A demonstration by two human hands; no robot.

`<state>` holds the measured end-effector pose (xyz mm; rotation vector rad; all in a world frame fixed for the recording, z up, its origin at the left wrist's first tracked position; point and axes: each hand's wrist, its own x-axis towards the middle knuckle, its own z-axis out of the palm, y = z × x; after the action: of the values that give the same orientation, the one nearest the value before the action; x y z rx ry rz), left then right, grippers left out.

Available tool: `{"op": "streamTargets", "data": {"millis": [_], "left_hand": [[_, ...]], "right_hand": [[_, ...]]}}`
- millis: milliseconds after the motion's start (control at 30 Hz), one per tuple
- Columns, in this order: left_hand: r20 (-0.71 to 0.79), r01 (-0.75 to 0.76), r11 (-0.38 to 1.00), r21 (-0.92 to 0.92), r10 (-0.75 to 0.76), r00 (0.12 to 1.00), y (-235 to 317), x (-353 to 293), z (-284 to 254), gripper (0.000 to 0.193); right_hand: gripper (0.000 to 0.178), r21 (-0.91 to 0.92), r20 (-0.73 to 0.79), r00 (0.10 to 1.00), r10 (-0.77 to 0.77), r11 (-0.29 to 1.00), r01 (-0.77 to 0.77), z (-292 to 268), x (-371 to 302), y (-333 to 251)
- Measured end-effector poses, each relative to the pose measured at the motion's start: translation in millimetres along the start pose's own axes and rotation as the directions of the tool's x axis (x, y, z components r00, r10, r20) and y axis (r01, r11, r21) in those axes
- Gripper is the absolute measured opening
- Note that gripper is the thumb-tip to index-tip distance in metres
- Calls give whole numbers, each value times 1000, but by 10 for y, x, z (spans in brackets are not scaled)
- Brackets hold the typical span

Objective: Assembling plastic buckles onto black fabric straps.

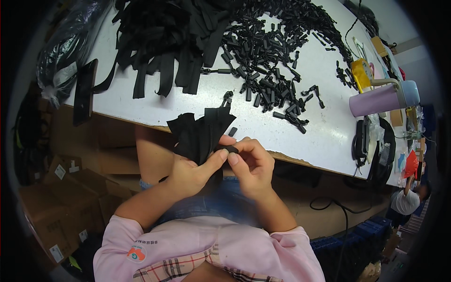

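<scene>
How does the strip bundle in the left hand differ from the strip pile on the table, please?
The strip bundle is small, while the strip pile is far larger. The bundle is held in the left hand; the pile lies loose on the table. Both are black.

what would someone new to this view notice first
Likely the heap of small black pieces spread over the white table, beside a thick pile of black strips to its left. Nearer, the left hand grips a bunch of black strips while the right hand pinches a small black end. A lilac bottle stands out at the table's right.
</scene>
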<state>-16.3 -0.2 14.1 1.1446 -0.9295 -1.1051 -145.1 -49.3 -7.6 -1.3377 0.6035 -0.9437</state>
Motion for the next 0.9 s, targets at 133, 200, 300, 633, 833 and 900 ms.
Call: {"op": "streamTargets", "data": {"millis": [133,200,300,633,833,900], "left_hand": [[23,19,1000,8,-19,1000,41,-11,-24,19],[34,3,999,33,-5,999,51,-4,-34,19],[69,-51,986,158,41,997,56,11,-53,19],[23,90,994,69,-92,995,157,-46,-109,17],[75,-185,894,407,169,983,89,-27,-107,13],[77,-297,829,473,297,952,62,-27,-108,15]], "right_hand": [[6,111,57,993,101,988,-107,-37,14,-54],[8,218,86,968,234,944,-248,-50,16,-81],[8,288,106,955,276,911,-295,-44,11,-91],[9,-349,97,910,-403,842,411,15,54,-6],[16,-497,123,834,-538,694,521,53,39,-49],[18,-384,49,906,-420,830,406,57,19,-92]]}}
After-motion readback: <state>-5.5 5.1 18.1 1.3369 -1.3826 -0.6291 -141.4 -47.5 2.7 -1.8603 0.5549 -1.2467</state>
